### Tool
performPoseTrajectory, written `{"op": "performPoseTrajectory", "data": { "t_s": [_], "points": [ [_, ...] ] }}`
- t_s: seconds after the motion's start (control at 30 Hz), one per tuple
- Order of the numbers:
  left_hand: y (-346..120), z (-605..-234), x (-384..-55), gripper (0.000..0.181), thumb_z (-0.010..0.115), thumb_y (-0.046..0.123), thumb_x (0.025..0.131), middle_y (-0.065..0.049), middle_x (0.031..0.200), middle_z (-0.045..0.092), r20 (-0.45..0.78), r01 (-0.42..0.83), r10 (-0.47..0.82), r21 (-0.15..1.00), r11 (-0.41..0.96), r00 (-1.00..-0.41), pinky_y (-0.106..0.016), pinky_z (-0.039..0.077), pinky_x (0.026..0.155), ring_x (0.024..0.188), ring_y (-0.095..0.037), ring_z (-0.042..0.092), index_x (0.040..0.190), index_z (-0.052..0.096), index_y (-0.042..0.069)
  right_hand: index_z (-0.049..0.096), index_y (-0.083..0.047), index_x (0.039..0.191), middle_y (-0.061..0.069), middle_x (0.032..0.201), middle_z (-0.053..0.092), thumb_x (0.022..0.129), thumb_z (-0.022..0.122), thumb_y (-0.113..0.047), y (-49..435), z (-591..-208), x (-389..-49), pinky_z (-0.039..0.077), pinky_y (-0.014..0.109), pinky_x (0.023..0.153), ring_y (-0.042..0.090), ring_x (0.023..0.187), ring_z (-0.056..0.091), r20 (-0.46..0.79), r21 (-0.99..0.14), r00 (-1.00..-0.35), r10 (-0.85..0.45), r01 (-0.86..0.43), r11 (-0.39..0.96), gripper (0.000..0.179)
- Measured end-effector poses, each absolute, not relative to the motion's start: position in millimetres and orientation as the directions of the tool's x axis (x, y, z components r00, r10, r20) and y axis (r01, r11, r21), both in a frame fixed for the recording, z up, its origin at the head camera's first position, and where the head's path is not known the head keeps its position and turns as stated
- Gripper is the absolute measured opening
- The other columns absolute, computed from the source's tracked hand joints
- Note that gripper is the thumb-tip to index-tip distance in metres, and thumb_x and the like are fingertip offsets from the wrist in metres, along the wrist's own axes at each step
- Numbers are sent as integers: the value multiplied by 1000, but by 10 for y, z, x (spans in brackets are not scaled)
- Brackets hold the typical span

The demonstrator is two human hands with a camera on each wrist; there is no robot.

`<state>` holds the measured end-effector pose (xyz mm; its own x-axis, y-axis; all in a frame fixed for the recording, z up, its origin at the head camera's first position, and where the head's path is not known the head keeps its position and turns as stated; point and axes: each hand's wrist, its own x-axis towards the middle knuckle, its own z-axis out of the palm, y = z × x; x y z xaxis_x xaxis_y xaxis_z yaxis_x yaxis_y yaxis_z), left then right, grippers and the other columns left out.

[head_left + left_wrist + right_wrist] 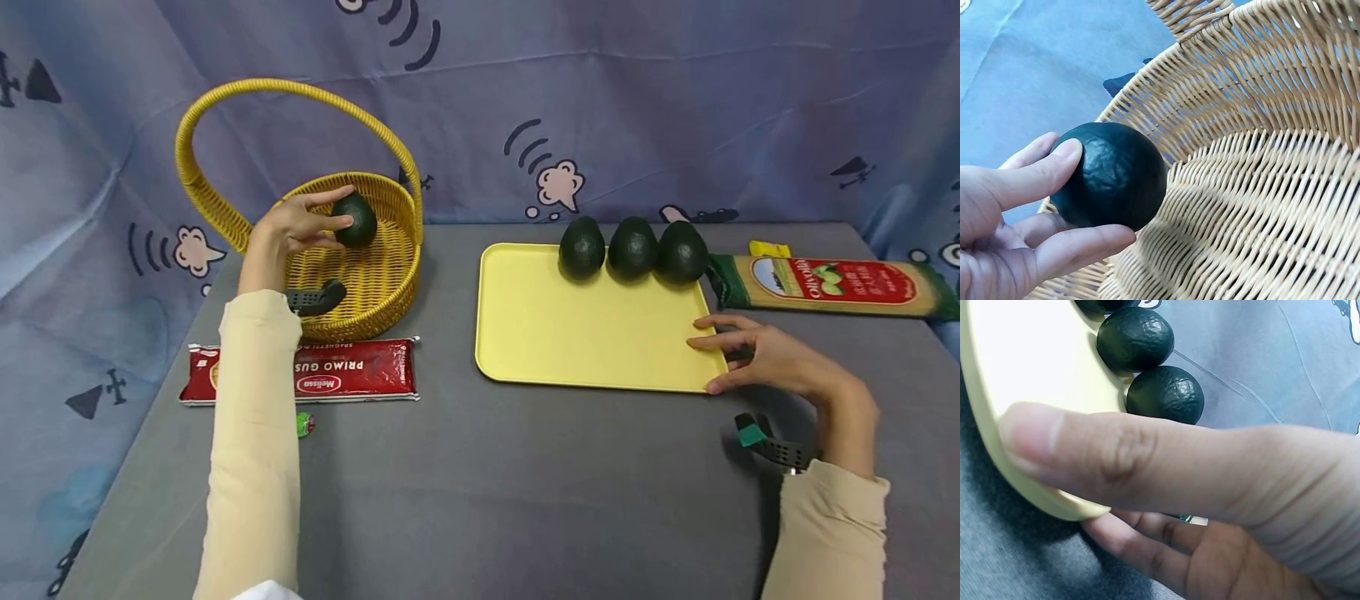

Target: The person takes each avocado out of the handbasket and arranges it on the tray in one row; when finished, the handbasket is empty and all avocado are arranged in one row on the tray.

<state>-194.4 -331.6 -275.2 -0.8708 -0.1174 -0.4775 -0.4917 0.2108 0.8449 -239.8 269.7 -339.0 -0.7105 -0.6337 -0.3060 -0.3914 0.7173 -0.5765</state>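
My left hand (pixel 300 223) holds a dark green avocado (pixel 357 220) between thumb and fingers, inside the rim of the yellow wicker basket (pixel 401 292). In the left wrist view, the avocado (pixel 1113 178) overlaps the basket's woven wall (pixel 1210 119), with the thumb on one side and fingers on the other. My right hand (pixel 780 358) grips the near right corner of the yellow tray (pixel 585 333). Its thumb (pixel 1085 444) lies across the tray's rim in the right wrist view. Three more avocados (pixel 632 248) stand in a row along the tray's far right edge.
A red spaghetti pack (pixel 356 371) lies in front of the basket, beside a small green wrapped item (pixel 304 424). Right of the tray is a long red-and-green pasta pack (pixel 840 285), with a small yellow packet (pixel 769 249) behind it. The basket's tall handle (pixel 300 87) arches upward.
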Motion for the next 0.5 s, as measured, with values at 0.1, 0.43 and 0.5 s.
{"op": "performPoseTrajectory", "data": {
  "t_s": [0.1,0.43,0.5],
  "points": [
    [-3334,-2739,-1853,64,56,12,97,-27,152,22,-445,-456,-100,862,219,-890,-15,46,45,64,-11,68,152,27,29,60,1,129,22,145,34,74,83,-27,2678,-3386,-2398,49,25,83,45,125,37,-310,-576,-707,-635,-392,717,66],
    [-3268,-2621,-1500,63,57,3,95,-30,144,32,-317,-310,28,940,139,-948,-27,57,76,89,-12,68,150,33,22,60,3,128,22,144,35,75,84,-22,2668,-3389,-2399,47,15,77,41,119,44,-306,-577,-710,-634,-392,717,64],
    [-3247,-2600,-1427,62,57,3,94,-27,140,37,-283,-272,58,950,153,-957,-29,57,77,92,-13,67,149,35,21,59,3,128,22,144,35,75,84,-22,2665,-3384,-2395,46,15,77,41,120,42,-312,-576,-711,-630,-386,721,64]
  ]
}}
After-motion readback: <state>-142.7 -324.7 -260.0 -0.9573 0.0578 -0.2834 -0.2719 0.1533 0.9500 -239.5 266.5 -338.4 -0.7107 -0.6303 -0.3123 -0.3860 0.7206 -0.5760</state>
